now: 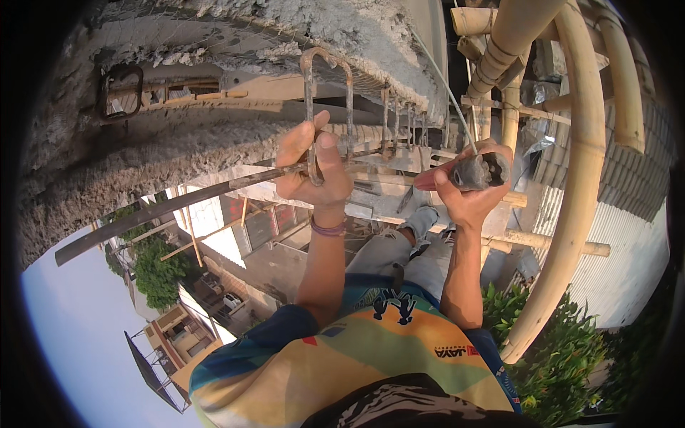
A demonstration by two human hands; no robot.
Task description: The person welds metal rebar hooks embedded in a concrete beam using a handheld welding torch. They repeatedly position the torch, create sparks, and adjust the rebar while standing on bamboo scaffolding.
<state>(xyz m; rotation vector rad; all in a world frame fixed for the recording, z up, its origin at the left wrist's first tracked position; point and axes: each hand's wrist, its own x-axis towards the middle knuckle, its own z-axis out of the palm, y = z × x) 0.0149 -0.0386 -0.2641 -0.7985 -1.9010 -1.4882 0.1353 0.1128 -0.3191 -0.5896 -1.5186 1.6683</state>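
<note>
Hook (309, 93) extends lengthwise ahead from my nearer left hand (330, 178), which apparently pinches its near end; my right hand (467, 205) grasps a grey piece (467, 173)

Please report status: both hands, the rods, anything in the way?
Left hand gripping bent rod. Right hand around grey piece. Long bar extends leftward from left hand. Bamboo pole right of right hand.

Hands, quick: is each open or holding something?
Left hand: closed on a bent metal bar.
Right hand: closed around a grey object, kind unclear.
</note>
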